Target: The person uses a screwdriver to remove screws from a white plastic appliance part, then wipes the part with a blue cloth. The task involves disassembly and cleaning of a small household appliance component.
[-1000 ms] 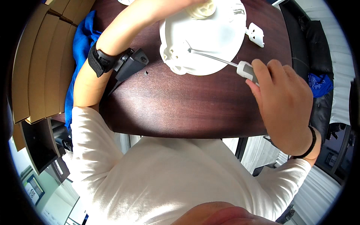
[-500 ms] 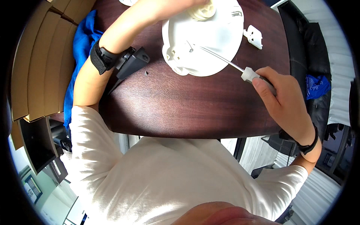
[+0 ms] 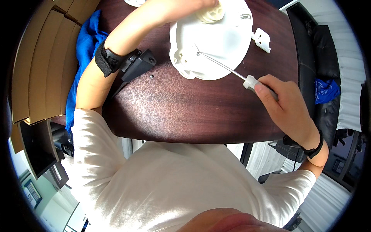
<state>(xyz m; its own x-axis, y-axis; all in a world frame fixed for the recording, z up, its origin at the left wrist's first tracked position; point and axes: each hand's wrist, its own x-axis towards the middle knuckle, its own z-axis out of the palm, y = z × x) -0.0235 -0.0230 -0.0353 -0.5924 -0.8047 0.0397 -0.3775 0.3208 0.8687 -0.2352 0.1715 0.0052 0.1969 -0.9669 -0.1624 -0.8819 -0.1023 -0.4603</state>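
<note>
One screwdriver (image 3: 250, 82) clasped by handle in right hand (image 3: 285, 104), tip at white round cover (image 3: 228, 33) on dark table (image 3: 185, 104); left hand (image 3: 189, 6) at cream part (image 3: 213, 15), grip unclear; cover likely light, stiff, slick, best held by rim

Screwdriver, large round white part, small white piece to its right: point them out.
Screwdriver (image 3: 250, 82): head view, pale front end of its handle.
Large round white part (image 3: 228, 40): head view, bare inner surface.
Small white piece (image 3: 262, 39): head view, middle of its face.
</note>
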